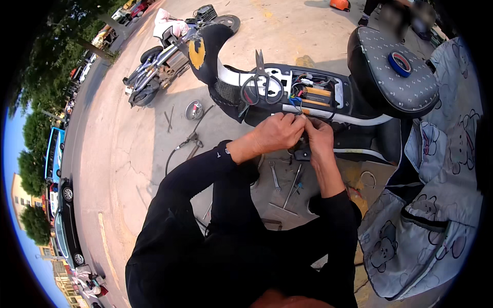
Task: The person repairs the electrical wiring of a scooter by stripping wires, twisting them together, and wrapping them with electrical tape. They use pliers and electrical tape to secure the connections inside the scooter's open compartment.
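My left hand (280, 131) and my right hand (319, 136) meet fingertip to fingertip at the near side of a scooter (245, 78). Both are closed in a pinch on a thin wire, mostly hidden by the fingers. Blue, red and other coloured wires (296, 99) run out of the open compartment just beyond them. Inside that compartment sits a finned, gold-coloured unit (316, 96). Scissors (260, 77) with dark handles lie on the scooter's body to the left, blades pointing away. A roll of blue tape (399, 64) rests on the patterned seat (380, 82).
Below my hands, a wrench (275, 176) and a T-handled tool (285, 204) lie on the ground. A round tin (194, 110) and a cable (177, 149) are at the left. Patterned grey fabric (411, 246) drapes at the right. A dismantled vehicle (159, 66) stands beyond; a person (395, 18) is at far right.
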A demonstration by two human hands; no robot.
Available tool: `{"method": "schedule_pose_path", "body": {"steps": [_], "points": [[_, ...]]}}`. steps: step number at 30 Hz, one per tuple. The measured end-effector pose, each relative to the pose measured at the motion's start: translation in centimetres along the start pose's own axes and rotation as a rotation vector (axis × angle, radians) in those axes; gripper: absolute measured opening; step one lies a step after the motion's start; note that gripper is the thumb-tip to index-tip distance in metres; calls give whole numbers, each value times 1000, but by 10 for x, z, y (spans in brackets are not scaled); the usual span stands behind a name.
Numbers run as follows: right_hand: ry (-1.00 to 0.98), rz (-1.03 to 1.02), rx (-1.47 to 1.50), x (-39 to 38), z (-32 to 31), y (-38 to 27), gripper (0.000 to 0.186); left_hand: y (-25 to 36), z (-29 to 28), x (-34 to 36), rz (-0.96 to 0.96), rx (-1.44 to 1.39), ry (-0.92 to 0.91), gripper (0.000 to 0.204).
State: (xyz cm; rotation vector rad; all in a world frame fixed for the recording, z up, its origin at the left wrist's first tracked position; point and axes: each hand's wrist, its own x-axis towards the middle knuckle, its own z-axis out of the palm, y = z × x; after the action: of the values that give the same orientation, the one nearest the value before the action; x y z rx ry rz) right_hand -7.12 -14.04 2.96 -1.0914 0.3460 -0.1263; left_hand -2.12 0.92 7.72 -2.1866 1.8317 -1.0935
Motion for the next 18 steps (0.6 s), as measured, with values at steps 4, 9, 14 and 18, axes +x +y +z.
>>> {"method": "schedule_pose_path", "body": {"steps": [4,9,14,18], "points": [[-24,7,-33,-1,-5,7,25,-7,4,-14,-68,-117,-43,19],[-46,-129,-204,2,0,18,24,4,4,-14,-753,-600,-6,16],[-2,-217,-379,1,1,19,24,6,8,-8,-968,-772,-62,12],[30,-259,-397,-1,-1,13,28,11,12,-6,-1001,-803,78,9]]}}
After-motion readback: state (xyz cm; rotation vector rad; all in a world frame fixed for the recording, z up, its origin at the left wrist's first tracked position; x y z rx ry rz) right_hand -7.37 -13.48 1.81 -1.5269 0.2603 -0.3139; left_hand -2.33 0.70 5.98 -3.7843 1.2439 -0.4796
